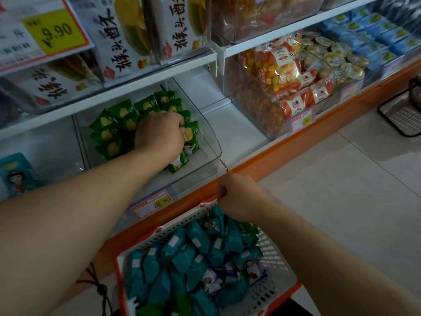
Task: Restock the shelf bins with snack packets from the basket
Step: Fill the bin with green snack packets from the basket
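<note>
White-and-orange basket [272,267] of teal snack packets [182,254] sits below the shelf. Above it, the clear bin [205,142] holds green packets [118,119]; the left hand [159,133] grips several there. The right hand [239,197], fist curled, hovers over the basket's far edge; what it holds I cannot tell.

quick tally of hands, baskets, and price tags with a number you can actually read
hands: 2, left hand on the green packets, right hand above the basket
baskets: 1
readable price tags: 3, 9.90, 20.80, 9.90
total: 6
</note>
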Demonstrator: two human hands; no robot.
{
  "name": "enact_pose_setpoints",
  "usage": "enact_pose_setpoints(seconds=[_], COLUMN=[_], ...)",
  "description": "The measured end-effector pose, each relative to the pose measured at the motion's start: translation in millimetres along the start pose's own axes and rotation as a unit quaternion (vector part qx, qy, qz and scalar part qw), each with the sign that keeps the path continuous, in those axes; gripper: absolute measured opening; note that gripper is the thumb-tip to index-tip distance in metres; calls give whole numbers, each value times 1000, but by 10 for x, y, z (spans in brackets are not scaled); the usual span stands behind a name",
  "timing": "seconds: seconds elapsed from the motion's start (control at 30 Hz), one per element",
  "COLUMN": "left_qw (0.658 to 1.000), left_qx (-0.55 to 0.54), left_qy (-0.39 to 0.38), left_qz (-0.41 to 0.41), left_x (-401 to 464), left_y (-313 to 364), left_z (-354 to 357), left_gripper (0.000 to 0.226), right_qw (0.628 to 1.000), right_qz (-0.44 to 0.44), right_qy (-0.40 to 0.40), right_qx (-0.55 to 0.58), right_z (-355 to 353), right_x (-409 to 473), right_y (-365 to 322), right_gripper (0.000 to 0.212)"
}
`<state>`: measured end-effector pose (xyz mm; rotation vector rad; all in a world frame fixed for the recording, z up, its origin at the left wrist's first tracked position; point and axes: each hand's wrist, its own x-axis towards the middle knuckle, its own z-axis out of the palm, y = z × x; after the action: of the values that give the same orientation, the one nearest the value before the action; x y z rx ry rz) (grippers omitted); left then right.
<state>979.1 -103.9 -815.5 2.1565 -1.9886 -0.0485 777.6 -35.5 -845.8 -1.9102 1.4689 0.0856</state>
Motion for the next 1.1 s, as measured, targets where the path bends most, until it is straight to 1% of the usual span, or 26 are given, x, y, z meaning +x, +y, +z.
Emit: enact_pose_setpoints(seconds=[0.13, 0.3, 0.37, 0.47, 0.57, 0.63, 0.67, 0.73, 0.77, 0.8, 0.87, 0.93, 1.0, 1.03, 1.07, 1.1], left_qw=[997, 995, 994, 992, 978, 961, 954, 942, 941, 943, 944, 932, 905, 893, 886, 884], left_qx=[-67, -74, -84, -111, -201, -272, -296, -320, -318, -305, -266, -224, -195, -179, -154, -118], left_qy=[15, 17, 21, 24, 38, 40, 33, -16, -55, -100, -193, -280, -354, -377, -399, -418], left_qz=[-33, -60, -59, -48, -31, 7, 43, 101, 104, 91, 34, -48, -137, -165, -178, -174], left_x=[80, 29, 3, -68, -284, -583, -763, -1129, -1292, -1438, -1664, -1844, -2035, -2118, -2200, -2255], left_y=[-55, -111, -108, -80, 21, 138, 194, 280, 291, 273, 190, 73, -19, -55, -85, -116], left_z=[12, 64, 66, -8, -197, -350, -391, -361, -263, -103, 304, 765, 1161, 1301, 1394, 1444], left_gripper=[21, 22, 25, 29, 19, 13, 15, 24, 27, 29, 27, 21, 21, 23, 21, 15], right_qw=[1000, 1000, 1000, 1000, 999, 996, 994, 992, 991, 990, 988, 983, 977, 974, 971, 969], right_qz=[1, -1, 1, 16, 49, 84, 104, 124, 128, 135, 148, 165, 205, 225, 237, 245], right_qy=[-4, -2, -7, -8, 1, 7, 12, 28, 28, 20, -13, -44, -36, -18, -4, 10], right_qx=[-14, -26, -23, -23, -20, -4, 3, -9, -19, -28, -48, -73, -44, -16, 6, 20], right_z=[18, 63, 74, 75, 57, 72, 85, 143, 197, 278, 503, 793, 1044, 1127, 1211, 1269], right_x=[-4, 21, 26, 34, 43, 45, 32, 6, -2, -8, 6, 34, 44, 45, 55, 73], right_y=[5, 8, 10, 51, 173, 312, 382, 509, 552, 579, 620, 683, 752, 773, 797, 821], right_gripper=[9, 11, 12, 17, 17, 12, 10, 9, 12, 14, 16, 28, 49, 58, 63, 65])
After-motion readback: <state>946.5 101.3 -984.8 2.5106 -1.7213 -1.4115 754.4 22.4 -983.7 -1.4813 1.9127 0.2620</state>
